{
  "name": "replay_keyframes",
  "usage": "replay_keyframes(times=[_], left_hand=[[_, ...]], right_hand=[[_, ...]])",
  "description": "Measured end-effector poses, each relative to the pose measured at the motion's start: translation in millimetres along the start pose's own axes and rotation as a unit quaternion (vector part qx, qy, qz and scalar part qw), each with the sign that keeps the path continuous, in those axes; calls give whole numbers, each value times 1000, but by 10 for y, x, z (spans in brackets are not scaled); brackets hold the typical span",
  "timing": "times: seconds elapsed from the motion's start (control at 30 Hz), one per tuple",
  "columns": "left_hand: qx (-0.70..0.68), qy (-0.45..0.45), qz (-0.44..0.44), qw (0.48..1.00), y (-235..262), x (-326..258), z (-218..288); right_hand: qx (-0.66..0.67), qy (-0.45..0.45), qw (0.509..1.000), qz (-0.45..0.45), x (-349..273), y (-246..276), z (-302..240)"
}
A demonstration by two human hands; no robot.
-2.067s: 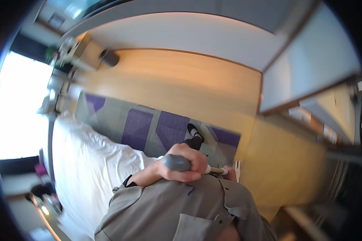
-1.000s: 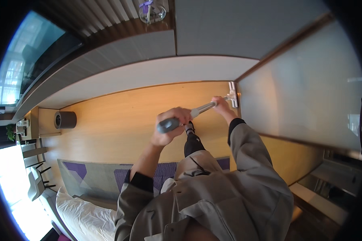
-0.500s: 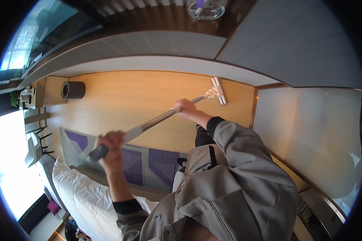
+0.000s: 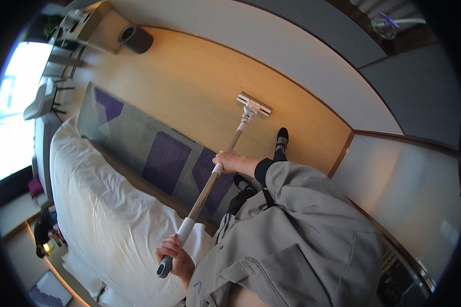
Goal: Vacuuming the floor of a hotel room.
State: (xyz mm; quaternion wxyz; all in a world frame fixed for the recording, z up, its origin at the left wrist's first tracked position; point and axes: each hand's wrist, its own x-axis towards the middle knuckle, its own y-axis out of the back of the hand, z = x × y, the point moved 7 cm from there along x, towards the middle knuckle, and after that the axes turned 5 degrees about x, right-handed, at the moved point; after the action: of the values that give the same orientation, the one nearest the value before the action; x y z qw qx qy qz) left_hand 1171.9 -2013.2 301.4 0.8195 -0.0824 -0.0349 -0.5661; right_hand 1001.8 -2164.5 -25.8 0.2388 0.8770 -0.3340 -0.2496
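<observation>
A mop (image 4: 204, 197) runs slantwise across the view, with a metal pole, white sleeves and a grey end grip. My left hand (image 4: 173, 251) is wrapped round its grip end, near the bed's edge. Farther down the pole, my right hand (image 4: 227, 160) is closed round the shaft. The white, flat, bar-shaped mop head (image 4: 254, 104) rests on the wooden floor (image 4: 200, 77), beyond the rug (image 4: 130, 135). Its underside is hidden.
To the left is a bed with white bedding (image 4: 100, 189). A dark grey bin (image 4: 136, 39) stands at the far left by a desk (image 4: 95, 23). A low cabinet (image 4: 312, 66) lines the far side. A grey chair (image 4: 42, 100) is near the window.
My view has turned, and the pole now points more steeply away from me. The mop head has come away from the cabinet base. Both hands keep hold of the mop.
</observation>
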Motion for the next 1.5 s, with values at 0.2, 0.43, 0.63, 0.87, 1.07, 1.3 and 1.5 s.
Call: replay_keyframes(times=[0.2, 0.43, 0.63, 0.87, 1.07, 1.3, 1.5], left_hand=[[52, -18, -38, 998, 40, 343, 42], [-84, 17, -207, 975, -1147, 1960, -778], [-128, 66, -299, 943, -1885, 3686, -1341], [-34, 23, -82, 996, -647, 4208, -885], [78, 27, 84, 993, 242, 3639, -339], [82, 3, 46, 996, 885, 4120, -39], [-58, 8, -63, 996, 704, 5267, -590]], right_hand=[[-17, -60, 998, 31, -82, 341, -70], [16, -102, 959, 264, -5, 1459, 1041], [40, -176, 923, 339, 938, 2398, 1599], [48, -81, 978, 186, 2798, 2304, 749], [37, 1, 999, 31, 3564, 1575, -298], [67, -10, 998, 18, 3767, 1481, -970], [68, -61, 970, 224, 3763, 2136, -361]])
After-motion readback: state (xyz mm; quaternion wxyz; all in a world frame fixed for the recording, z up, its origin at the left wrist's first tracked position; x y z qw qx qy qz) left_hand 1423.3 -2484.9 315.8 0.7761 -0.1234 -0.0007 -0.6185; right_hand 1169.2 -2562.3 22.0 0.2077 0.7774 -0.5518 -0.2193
